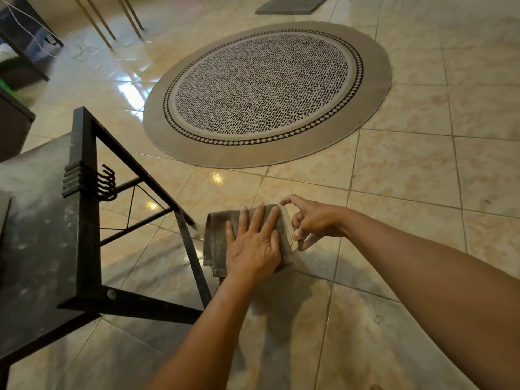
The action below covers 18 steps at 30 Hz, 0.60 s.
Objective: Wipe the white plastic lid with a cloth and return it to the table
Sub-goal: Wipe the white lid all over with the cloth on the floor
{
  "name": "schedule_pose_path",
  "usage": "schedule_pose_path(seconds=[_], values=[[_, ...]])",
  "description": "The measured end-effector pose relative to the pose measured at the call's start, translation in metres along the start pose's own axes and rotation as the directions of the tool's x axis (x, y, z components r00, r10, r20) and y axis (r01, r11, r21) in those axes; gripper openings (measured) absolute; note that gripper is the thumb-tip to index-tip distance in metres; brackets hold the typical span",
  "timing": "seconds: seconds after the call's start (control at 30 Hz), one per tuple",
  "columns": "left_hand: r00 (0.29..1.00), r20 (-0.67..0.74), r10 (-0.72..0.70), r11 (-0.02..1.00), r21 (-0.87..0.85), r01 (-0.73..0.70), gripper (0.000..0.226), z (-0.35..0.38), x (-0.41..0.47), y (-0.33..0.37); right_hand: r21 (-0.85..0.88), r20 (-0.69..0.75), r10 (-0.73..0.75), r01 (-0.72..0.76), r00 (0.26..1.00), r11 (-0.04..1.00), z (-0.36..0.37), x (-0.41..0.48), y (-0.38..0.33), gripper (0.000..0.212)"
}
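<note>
My left hand [254, 243] lies flat, fingers spread, pressing a grey-brown folded cloth [216, 237] against the white plastic lid [287, 225]. Only the lid's right edge shows past the cloth as a thin pale rim; the rest is hidden under cloth and hand. My right hand [312, 220] pinches that edge between thumb and fingers and holds the lid in the air above the floor, to the right of the table [36, 237].
The dark, dusty table with a black metal frame [84, 209] and a row of hooks [105, 182] fills the lower left. A round patterned rug [267, 94] lies on the glossy tiled floor beyond. Dark furniture and cables stand at the far left.
</note>
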<state>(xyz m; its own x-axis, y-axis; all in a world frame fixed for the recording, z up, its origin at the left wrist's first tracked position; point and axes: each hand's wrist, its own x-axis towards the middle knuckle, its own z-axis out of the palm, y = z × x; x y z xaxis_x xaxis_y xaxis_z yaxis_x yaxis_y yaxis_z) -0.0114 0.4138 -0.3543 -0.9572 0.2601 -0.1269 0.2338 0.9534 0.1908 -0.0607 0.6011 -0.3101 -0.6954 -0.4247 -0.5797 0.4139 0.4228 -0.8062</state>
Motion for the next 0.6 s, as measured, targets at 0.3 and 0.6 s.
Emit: schedule_pose_path(seconds=[0.3, 0.6], values=[[0.999, -0.001, 0.042, 0.999, 0.032, -0.041, 0.058, 0.003, 0.001, 0.02, -0.02, -0.012, 0.002, -0.002, 1.0, 1.0, 0.003, -0.004, -0.003, 0.085], [0.999, -0.012, 0.049, 0.998, 0.047, -0.048, 0.06, 0.004, -0.01, 0.017, -0.03, -0.002, 0.017, -0.017, 1.0, 0.999, 0.005, -0.002, -0.007, 0.084]])
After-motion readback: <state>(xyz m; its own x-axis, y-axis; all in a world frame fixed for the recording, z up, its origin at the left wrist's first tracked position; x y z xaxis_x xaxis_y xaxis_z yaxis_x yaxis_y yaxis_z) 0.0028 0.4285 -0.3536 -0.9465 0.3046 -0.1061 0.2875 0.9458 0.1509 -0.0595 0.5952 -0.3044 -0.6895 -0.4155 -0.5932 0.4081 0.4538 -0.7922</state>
